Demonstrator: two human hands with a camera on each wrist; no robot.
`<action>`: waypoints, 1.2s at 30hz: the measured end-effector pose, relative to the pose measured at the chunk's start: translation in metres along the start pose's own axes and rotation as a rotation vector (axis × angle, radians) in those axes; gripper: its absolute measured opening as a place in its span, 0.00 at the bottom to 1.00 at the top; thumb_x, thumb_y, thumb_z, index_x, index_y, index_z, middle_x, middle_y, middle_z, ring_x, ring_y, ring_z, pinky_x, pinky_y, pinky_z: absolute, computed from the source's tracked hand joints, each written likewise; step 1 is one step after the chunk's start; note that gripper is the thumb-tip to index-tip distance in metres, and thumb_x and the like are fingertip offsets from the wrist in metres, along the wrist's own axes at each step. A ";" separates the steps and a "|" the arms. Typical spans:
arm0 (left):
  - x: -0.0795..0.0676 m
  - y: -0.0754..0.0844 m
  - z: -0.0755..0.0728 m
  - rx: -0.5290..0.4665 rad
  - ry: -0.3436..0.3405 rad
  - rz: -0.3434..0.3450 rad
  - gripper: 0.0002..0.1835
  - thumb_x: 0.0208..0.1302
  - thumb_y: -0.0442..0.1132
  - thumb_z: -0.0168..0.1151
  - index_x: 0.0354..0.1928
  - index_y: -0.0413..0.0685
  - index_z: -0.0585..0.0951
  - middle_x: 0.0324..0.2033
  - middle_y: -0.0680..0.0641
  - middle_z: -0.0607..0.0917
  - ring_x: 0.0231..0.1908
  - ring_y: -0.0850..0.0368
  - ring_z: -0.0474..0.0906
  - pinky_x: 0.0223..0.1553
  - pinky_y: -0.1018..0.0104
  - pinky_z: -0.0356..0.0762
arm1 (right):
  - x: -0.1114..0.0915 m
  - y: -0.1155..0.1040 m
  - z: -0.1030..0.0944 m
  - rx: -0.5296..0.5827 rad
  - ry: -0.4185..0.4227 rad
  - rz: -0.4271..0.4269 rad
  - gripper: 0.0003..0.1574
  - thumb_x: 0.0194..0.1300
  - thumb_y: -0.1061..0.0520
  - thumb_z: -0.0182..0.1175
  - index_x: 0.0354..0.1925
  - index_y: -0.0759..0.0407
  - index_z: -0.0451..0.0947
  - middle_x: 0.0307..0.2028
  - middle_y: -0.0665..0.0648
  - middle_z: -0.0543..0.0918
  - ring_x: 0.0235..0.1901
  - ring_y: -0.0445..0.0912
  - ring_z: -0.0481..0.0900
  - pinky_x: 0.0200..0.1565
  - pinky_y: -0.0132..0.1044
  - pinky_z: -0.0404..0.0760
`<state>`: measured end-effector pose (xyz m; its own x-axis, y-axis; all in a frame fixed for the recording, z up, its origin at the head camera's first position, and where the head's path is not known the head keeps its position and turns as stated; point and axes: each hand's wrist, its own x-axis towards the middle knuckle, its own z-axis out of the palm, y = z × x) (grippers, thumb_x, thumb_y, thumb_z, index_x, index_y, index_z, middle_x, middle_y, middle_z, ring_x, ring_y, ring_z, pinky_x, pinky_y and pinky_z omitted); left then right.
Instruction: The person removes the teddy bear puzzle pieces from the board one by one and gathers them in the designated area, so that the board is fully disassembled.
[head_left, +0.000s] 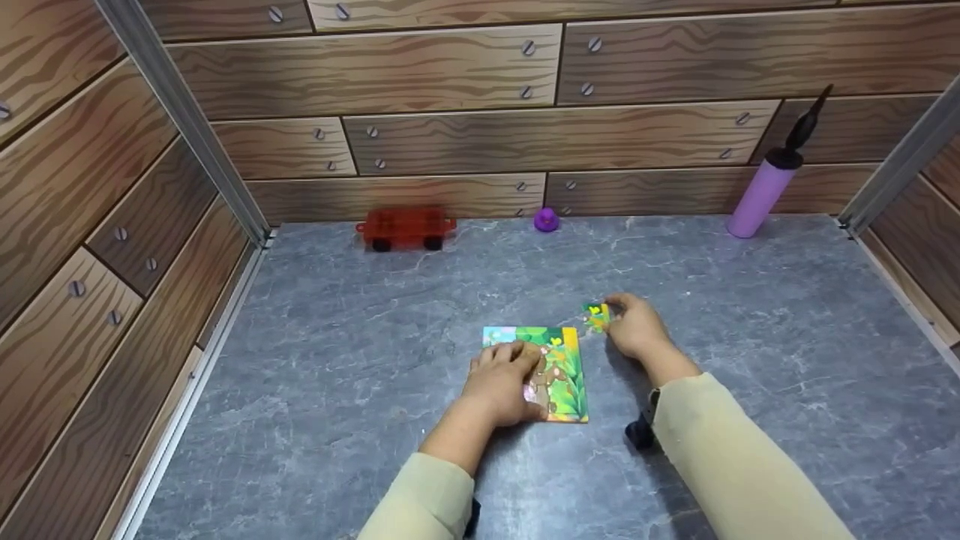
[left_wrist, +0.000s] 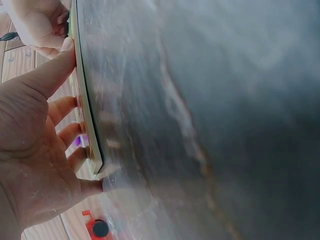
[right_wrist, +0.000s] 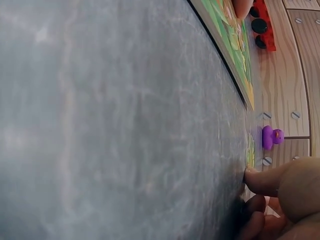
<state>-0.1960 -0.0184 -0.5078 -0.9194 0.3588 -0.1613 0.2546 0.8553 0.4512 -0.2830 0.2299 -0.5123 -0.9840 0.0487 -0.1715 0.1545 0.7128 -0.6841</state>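
Observation:
A colourful flat puzzle board with a green and brown picture lies on the grey table. My left hand rests on its left part, fingers spread over the top and thumb near the front edge. In the left wrist view, the board's edge runs beneath the thumb and fingertips, and the little finger reaches the table. Just beyond the board's upper right corner, my right hand pinches a small green and yellow puzzle piece by its right side. The right wrist view shows the thumb against the piece, close to the tabletop.
Along the back wall stand a red toy wagon with black wheels, a small purple rubber duck and a purple hand pump with a black top. Wood-patterned panels enclose the table at the back and sides.

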 end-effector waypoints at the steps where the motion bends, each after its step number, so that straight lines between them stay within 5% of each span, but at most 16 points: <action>1: 0.000 0.000 0.000 0.000 0.000 0.001 0.49 0.56 0.56 0.82 0.79 0.60 0.71 0.78 0.48 0.66 0.77 0.41 0.57 0.76 0.35 0.54 | -0.001 0.000 0.000 0.002 0.002 -0.001 0.33 0.74 0.66 0.56 0.74 0.70 0.67 0.73 0.74 0.69 0.72 0.67 0.67 0.71 0.60 0.69; 5: -0.001 0.001 -0.001 -0.002 -0.004 0.000 0.49 0.56 0.56 0.82 0.80 0.60 0.70 0.78 0.47 0.66 0.77 0.41 0.57 0.76 0.34 0.54 | -0.004 0.001 0.001 0.012 0.022 -0.004 0.33 0.75 0.65 0.58 0.74 0.70 0.67 0.71 0.74 0.71 0.68 0.65 0.72 0.68 0.59 0.72; 10: -0.001 0.001 -0.001 -0.008 -0.008 -0.005 0.49 0.57 0.56 0.82 0.80 0.60 0.70 0.78 0.47 0.65 0.77 0.40 0.56 0.77 0.35 0.54 | -0.008 0.001 0.005 0.059 0.080 -0.007 0.33 0.72 0.67 0.61 0.72 0.72 0.68 0.53 0.69 0.80 0.51 0.59 0.77 0.55 0.53 0.77; 17: -0.001 0.001 -0.003 -0.004 0.000 0.000 0.49 0.56 0.57 0.82 0.79 0.60 0.71 0.77 0.47 0.67 0.76 0.40 0.57 0.77 0.35 0.54 | -0.021 -0.008 0.014 0.144 0.175 -0.001 0.30 0.71 0.69 0.56 0.70 0.72 0.70 0.41 0.60 0.75 0.40 0.53 0.73 0.40 0.43 0.74; 24: 0.000 0.001 -0.002 0.000 0.014 0.011 0.49 0.55 0.57 0.82 0.78 0.59 0.72 0.76 0.47 0.68 0.76 0.41 0.59 0.76 0.36 0.55 | -0.035 -0.022 0.028 0.169 0.217 -0.123 0.27 0.70 0.67 0.63 0.66 0.73 0.75 0.42 0.65 0.78 0.44 0.56 0.79 0.47 0.49 0.80; 36: 0.001 -0.001 0.001 0.006 0.018 0.010 0.50 0.56 0.57 0.82 0.79 0.60 0.71 0.77 0.47 0.68 0.76 0.40 0.58 0.76 0.36 0.55 | -0.054 -0.039 0.051 0.130 0.116 -0.279 0.26 0.63 0.66 0.72 0.58 0.74 0.81 0.39 0.63 0.81 0.39 0.54 0.79 0.44 0.47 0.80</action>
<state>-0.1968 -0.0187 -0.5098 -0.9218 0.3610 -0.1409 0.2659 0.8537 0.4478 -0.2314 0.1633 -0.5123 -0.9924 -0.0509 0.1124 -0.1198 0.6148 -0.7796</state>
